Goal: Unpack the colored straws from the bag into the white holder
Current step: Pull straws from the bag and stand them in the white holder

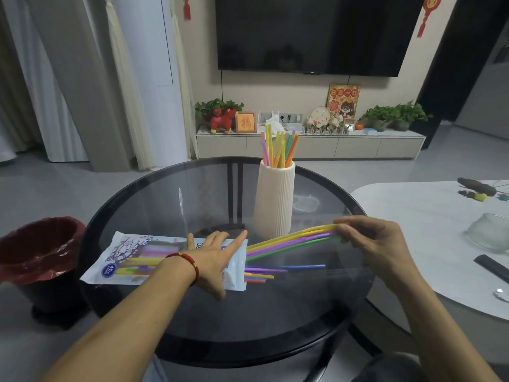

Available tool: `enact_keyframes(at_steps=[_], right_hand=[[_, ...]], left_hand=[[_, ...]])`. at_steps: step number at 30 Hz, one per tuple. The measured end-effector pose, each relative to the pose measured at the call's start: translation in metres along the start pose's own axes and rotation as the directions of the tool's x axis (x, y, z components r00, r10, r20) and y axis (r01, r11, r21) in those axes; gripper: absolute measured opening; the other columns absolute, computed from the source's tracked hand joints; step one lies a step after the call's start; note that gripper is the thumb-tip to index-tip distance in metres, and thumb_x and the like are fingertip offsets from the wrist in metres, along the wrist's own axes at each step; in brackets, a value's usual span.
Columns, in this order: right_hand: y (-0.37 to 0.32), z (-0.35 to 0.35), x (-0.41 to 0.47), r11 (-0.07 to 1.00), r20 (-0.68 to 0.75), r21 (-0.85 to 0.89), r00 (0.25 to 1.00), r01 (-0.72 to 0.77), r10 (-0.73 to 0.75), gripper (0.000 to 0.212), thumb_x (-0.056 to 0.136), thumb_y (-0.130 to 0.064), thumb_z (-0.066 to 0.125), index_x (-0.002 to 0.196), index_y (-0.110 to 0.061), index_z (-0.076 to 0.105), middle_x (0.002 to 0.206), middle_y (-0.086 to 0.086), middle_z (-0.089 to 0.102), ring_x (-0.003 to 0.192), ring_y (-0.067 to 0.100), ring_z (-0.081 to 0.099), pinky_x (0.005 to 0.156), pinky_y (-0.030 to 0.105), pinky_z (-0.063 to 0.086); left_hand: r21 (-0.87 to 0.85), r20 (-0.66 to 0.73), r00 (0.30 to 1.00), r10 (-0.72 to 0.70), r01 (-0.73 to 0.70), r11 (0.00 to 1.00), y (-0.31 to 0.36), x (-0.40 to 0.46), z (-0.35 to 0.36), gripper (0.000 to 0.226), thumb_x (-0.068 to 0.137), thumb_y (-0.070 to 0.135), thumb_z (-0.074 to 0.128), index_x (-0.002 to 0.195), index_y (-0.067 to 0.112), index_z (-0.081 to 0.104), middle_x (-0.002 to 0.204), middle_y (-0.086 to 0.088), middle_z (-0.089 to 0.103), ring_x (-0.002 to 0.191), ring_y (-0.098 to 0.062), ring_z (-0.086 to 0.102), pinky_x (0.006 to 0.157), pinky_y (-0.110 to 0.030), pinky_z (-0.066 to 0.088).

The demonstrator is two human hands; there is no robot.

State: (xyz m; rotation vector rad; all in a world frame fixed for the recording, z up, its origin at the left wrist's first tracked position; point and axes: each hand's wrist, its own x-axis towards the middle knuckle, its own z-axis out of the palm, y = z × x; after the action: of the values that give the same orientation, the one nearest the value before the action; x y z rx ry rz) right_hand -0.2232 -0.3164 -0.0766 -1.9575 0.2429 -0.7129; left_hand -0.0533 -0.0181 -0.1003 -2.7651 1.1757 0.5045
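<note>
The straw bag (129, 260) lies flat on the round glass table (303, 312), its open mouth facing right. My left hand (214, 257) presses flat on the bag near that mouth, fingers straight. My right hand (371, 241) pinches the ends of a bundle of yellow, purple and green straws (289, 242) that still reach into the bag's mouth. A few loose straw ends (261, 274) stick out of the bag on the glass, among them a blue one. The ribbed white holder (274, 199) stands upright behind the bundle with several straws (279, 147) in it.
A bin lined with a red bag (38, 249) stands on the floor left of the table. A white table (429, 238) at the right carries a glass bowl (490, 232) and a dark remote (493, 267). A TV cabinet stands at the far wall.
</note>
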Motion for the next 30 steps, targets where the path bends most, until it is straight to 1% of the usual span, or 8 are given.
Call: enact_keyframes(at_steps=[4,7,10,16,19,23,26,30], right_hand=[[-0.029,-0.029,0.004,0.995,-0.014,0.007,0.995,0.099,-0.099,0.016,0.083,-0.020,0.080,0.097,-0.016,0.084,0.077,0.010,0.080,0.062,0.010,0.067,0.062,0.024,0.059],[-0.048,-0.038,0.004,0.977,0.017,0.039,0.977,0.209,-0.210,0.013,0.085,-0.015,0.079,0.097,-0.012,0.083,0.075,0.005,0.079,0.057,0.006,0.065,0.059,0.014,0.053],[-0.058,-0.040,0.003,0.975,0.015,0.109,0.981,0.193,-0.196,0.014,0.086,-0.022,0.079,0.097,-0.015,0.085,0.077,0.002,0.078,0.060,0.008,0.066,0.059,0.015,0.054],[-0.042,0.034,-0.008,0.709,0.054,0.691,0.988,-0.140,0.142,0.026,0.103,-0.036,0.061,0.120,-0.017,0.062,0.080,-0.004,0.060,0.069,0.013,0.054,0.051,0.019,0.045],[-0.041,0.093,-0.015,0.896,0.051,0.403,0.982,-0.187,0.182,0.037,0.089,-0.059,0.072,0.098,-0.023,0.075,0.063,-0.001,0.065,0.054,0.007,0.058,0.045,0.020,0.046],[-0.047,0.104,0.025,0.986,-0.091,-0.150,0.994,-0.067,0.054,0.046,0.098,-0.035,0.061,0.056,-0.019,0.071,0.051,-0.011,0.069,0.050,0.001,0.063,0.053,0.012,0.046],[-0.037,0.093,0.047,0.940,0.003,-0.339,0.999,-0.034,0.037,0.039,0.099,-0.029,0.061,0.063,-0.018,0.072,0.056,-0.012,0.068,0.058,-0.011,0.066,0.050,0.000,0.043],[-0.006,0.101,0.040,0.909,0.056,-0.399,0.987,-0.116,0.150,0.035,0.099,-0.025,0.062,0.068,-0.012,0.073,0.063,-0.007,0.069,0.056,0.006,0.069,0.062,0.024,0.059]], left_hand=[[-0.094,-0.307,0.950,0.060,-0.093,0.991,0.024,0.009,-0.006,0.115,0.073,0.076,0.061,0.158,0.032,-0.003,0.164,0.000,0.014,0.151,-0.022,0.011,0.119,-0.066,0.006],[-0.170,-0.481,0.873,0.081,-0.184,0.968,0.050,0.019,-0.003,0.075,0.086,0.058,0.061,0.148,0.025,0.034,0.144,-0.002,0.046,0.134,-0.024,0.039,0.113,-0.049,0.031],[-0.265,-0.574,0.819,0.021,-0.210,0.941,0.059,0.022,-0.003,0.006,0.092,0.022,0.056,0.093,0.024,0.050,0.098,-0.009,0.060,0.098,-0.033,0.058,0.079,-0.038,0.043],[-0.325,-0.630,0.776,-0.006,-0.256,0.910,0.066,0.020,-0.014,0.016,0.093,0.025,0.054,0.078,0.021,0.051,0.080,-0.020,0.065,0.079,-0.046,0.057,0.063,-0.042,0.042],[-0.345,-0.594,0.804,0.014,-0.270,0.899,0.082,0.020,-0.012,0.017,0.093,0.034,0.055,0.092,0.019,0.061,0.089,-0.021,0.069,0.087,-0.046,0.061,0.068,-0.043,0.047],[-0.348,-0.506,0.862,-0.028,-0.174,0.921,0.073,0.021,-0.006,0.041,0.085,0.036,0.065,0.122,0.025,0.052,0.113,-0.005,0.064,0.106,-0.029,0.058,0.085,-0.040,0.049],[-0.146,-0.517,0.856,-0.004,-0.083,0.986,0.061,0.023,-0.001,0.053,0.085,0.024,0.059,0.135,0.023,0.042,0.122,-0.004,0.052,0.116,-0.028,0.048,0.093,-0.045,0.045],[-0.087,-0.505,0.863,0.018,-0.071,0.994,0.063,0.023,0.002,0.048,0.089,0.023,0.054,0.136,0.022,0.044,0.124,-0.005,0.051,0.116,-0.027,0.046,0.097,-0.046,0.045]])
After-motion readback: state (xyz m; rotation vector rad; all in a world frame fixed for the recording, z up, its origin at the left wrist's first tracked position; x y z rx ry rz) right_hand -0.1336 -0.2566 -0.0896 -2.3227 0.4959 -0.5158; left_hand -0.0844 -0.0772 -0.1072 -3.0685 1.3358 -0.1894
